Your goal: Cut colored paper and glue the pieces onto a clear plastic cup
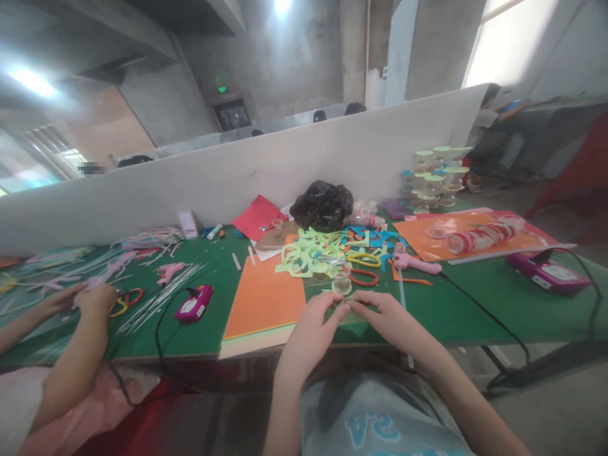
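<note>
My left hand (pixel 319 320) and my right hand (pixel 382 313) meet at the table's front edge. Fingers of both are pinched together around something thin and small that I cannot make out. Just beyond the fingertips stands a small clear plastic cup (pixel 342 283). Past the cup lie scissors with red handles (pixel 365 277) and another pair with yellow handles (pixel 365 259). Light green paper scraps (pixel 304 253) are heaped behind them. To the right rests a pink glue gun (pixel 418 262) with a black cord.
Orange paper sheets (pixel 266 301) lie left of my hands. A black plastic bag (pixel 323 206) sits against the white partition (pixel 213 177). Stacked cups (pixel 433 180) stand back right, near a purple box (pixel 548 272). A co-worker's hands (pixel 95 301) work at the left.
</note>
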Demonstrator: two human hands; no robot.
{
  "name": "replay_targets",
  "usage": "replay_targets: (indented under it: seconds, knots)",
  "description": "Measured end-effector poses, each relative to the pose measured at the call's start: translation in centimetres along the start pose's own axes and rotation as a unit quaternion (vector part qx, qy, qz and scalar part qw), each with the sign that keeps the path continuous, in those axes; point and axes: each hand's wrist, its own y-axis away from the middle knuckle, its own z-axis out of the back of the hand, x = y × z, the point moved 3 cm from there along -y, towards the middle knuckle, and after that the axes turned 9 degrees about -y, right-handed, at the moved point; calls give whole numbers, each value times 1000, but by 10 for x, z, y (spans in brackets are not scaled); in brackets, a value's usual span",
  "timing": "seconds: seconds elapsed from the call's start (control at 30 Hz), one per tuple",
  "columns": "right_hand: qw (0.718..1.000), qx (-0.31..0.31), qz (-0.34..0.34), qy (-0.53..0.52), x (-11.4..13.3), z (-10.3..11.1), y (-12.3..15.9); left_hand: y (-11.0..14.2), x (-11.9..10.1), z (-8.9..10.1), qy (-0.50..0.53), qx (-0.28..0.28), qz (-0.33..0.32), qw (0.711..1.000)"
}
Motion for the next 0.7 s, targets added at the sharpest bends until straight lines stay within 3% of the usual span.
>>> replay_targets:
  seconds: [0.17, 0.33, 0.53, 0.7]
  knots:
    - [1000, 22, -6, 15, 7, 0, 2, -1, 3, 6, 15, 16, 2, 1000]
    - [998, 43, -2, 46, 11, -4, 3, 0, 10, 15, -1, -13, 16, 1000]
    - [972, -44, 2, 232, 14, -3, 3, -1, 13, 18, -7, -34, 26, 999]
    - [969, -32, 20, 246, 10, -5, 1, -2, 17, 18, 2, -48, 24, 999]
